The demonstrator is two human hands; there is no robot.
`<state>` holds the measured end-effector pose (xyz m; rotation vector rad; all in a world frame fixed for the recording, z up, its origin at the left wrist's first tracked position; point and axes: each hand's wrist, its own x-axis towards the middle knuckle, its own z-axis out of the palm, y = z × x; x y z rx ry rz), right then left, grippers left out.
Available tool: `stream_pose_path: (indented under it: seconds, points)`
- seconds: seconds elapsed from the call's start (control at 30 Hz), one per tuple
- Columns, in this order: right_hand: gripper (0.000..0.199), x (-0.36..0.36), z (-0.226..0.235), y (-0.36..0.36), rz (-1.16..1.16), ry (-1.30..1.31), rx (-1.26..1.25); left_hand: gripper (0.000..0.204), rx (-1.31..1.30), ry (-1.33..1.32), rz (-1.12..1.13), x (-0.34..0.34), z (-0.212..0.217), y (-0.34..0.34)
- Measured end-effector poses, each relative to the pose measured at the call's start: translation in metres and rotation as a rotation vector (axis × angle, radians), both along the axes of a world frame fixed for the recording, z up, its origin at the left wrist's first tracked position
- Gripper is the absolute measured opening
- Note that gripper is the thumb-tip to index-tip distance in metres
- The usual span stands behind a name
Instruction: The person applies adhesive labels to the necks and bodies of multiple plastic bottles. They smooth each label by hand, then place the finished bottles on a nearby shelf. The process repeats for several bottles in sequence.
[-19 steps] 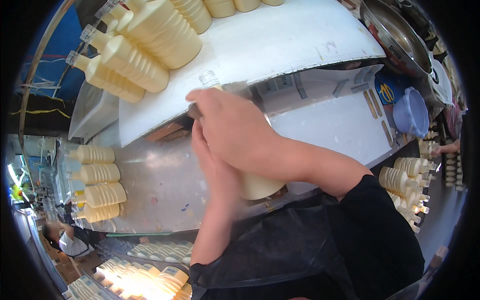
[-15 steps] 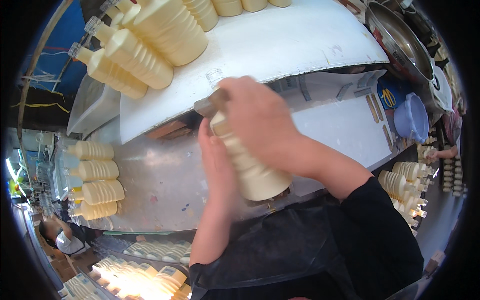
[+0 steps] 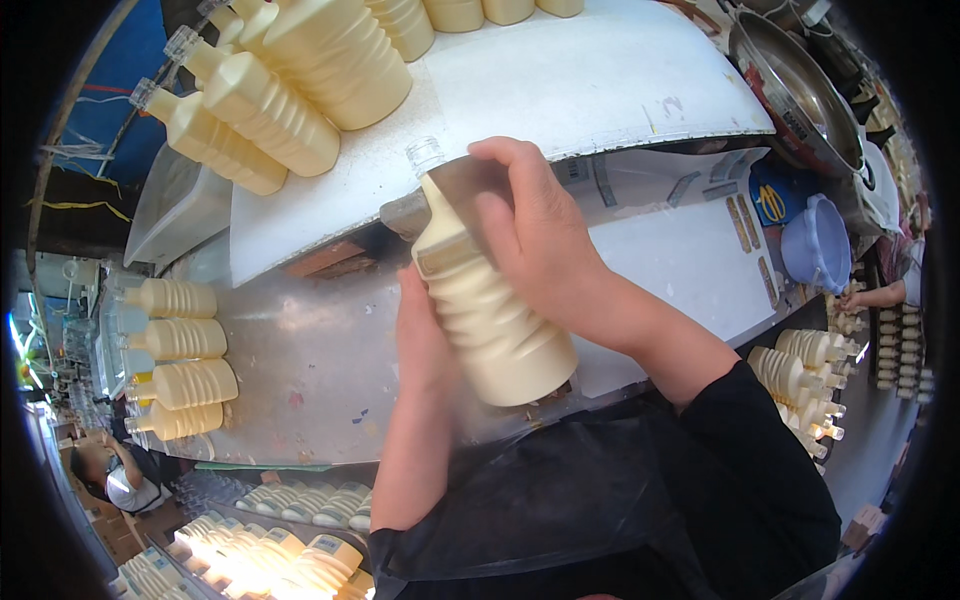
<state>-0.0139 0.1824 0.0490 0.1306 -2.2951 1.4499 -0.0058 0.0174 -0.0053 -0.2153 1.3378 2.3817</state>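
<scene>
A cream-yellow bottle (image 3: 490, 325) with ridged sides and a clear threaded neck lies tilted before me, its neck pointing up and left. My left hand (image 3: 425, 345) supports its body from the left and below, fingers partly hidden and blurred. Near the shoulder, my right hand (image 3: 535, 225) pinches a flat brownish piece (image 3: 462, 185) between thumb and fingers, against the neck side. A grey-brown flap (image 3: 402, 216) sticks out on the other side of the neck; whether it belongs to the same piece I cannot tell.
Several similar bottles (image 3: 265, 110) stand on the white board (image 3: 560, 80) ahead. More bottles (image 3: 185, 340) line the metal table's left edge. At right are a blue-purple bucket (image 3: 818, 240), a steel pan (image 3: 795, 90), yellow-handled scissors (image 3: 771, 203) and more bottles (image 3: 785, 375). Other people work at both sides.
My right hand has shifted slightly up and its fingers have loosened, uncovering the bottle's neck and shoulder. The bottle has turned a little and shows more of its ridged side.
</scene>
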Motion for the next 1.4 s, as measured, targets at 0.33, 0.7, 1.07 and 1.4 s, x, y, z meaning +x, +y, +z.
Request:
stream_pose_path:
  seconds: [0.33,0.7,1.07,1.4]
  points:
    - [0.034,-0.005,-0.013,0.028,-0.1,0.021,-0.043,0.074,-0.104,0.091,-0.193,0.02,0.012,-0.012]
    - [0.031,-0.007,0.008,-0.013,-0.066,-0.037,0.102,0.075,-0.518,0.238,-0.169,0.029,0.014,0.004]
    - [0.036,-0.004,0.022,-0.027,-0.188,-0.007,0.43,0.078,-0.637,0.317,-0.158,0.032,0.023,0.009]
    - [0.034,-0.002,0.02,-0.037,-0.152,-0.033,0.483,0.082,-0.61,0.341,-0.129,0.03,0.024,0.006]
